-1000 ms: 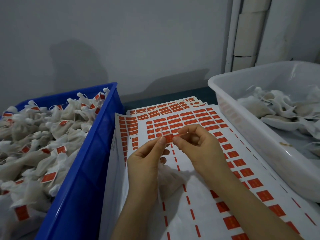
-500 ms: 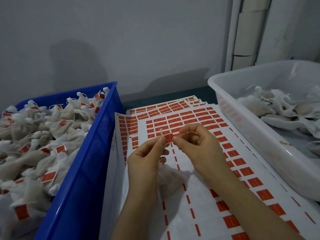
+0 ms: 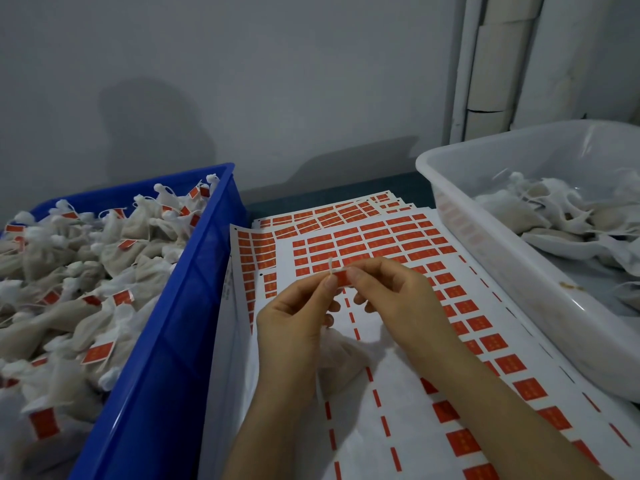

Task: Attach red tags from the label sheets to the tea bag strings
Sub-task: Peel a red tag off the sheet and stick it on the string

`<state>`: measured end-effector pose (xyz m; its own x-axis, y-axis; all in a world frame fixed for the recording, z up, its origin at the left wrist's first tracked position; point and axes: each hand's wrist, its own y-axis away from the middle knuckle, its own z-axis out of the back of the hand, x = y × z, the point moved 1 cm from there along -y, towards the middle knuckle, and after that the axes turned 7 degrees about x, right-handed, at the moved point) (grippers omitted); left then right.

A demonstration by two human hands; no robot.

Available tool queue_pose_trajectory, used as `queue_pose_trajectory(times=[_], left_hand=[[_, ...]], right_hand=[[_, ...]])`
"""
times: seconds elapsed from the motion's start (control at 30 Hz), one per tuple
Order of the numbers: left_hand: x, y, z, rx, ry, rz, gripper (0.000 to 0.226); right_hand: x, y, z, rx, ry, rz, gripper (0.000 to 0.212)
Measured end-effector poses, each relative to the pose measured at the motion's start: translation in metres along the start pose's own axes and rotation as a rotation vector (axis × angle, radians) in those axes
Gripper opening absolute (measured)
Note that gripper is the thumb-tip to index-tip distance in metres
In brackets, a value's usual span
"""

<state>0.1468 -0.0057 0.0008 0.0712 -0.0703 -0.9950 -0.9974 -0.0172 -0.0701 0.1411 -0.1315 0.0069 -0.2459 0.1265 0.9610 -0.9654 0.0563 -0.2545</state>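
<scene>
Little has changed over the last second. Both hands have stayed over the sheets [image 3: 353, 427], and the pinch has only crept a touch toward the far end of the sheets. The left hand [image 3: 294, 320] and right hand [image 3: 401, 306] meet thumb to thumb on one red tag [image 3: 343, 280], which they hold just above the sheets. The left fingers [image 3: 311, 289] grip its left edge and the right fingers [image 3: 374, 271] grip its right edge, all curled in narrow.

A short end of string [image 3: 330, 265] pokes up from the tag's left edge, much as it did before. The red strip that trailed under the right fingers a second ago now looks drawn in, leaving only a small patch of red showing between the thumbs. I take that to mean the tag has been folded over the string and is being pressed shut, though the fold itself is hidden.

The tea bag [image 3: 341, 355] hangs below the left hand, low over the sheets and partly behind the wrist; whether it touches them I cannot tell.

Left of the sheets, the blue bin [image 3: 194, 306] is piled with tagged bags. Right of the sheets, the white bin [image 3: 485, 258] holds bags with no red on them. This bag seems nearly done and probably belongs in the blue bin next. The risk is letting go before the glue takes, so the string slips out.
</scene>
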Motion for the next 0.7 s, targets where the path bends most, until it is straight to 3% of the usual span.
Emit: queue_pose_trajectory(times=[0.17,0.43,0.57,0.7], left_hand=[[0.0006,-0.0005,-0.0007,0.022,0.036,0.016,0.028],[0.0001,-0.0021,-0.0012,0.024,0.059,0.038,0.013],[-0.0007,-0.0028,-0.0024,0.010,0.003,0.032,0.007],[-0.0019,-0.0015,-0.0035,0.028,-0.086,-0.025,0.004]], right_hand=[[-0.0018,0.0000,0.0007,-0.013,-0.031,-0.002,0.008],[-0.0013,0.0010,-0.0001,-0.007,-0.036,-0.020,0.008],[-0.0009,-0.0005,-0.0002,-0.010,-0.103,-0.048,0.016],[-0.0008,-0.0001,-0.0014,0.008,-0.067,-0.019,0.006]])
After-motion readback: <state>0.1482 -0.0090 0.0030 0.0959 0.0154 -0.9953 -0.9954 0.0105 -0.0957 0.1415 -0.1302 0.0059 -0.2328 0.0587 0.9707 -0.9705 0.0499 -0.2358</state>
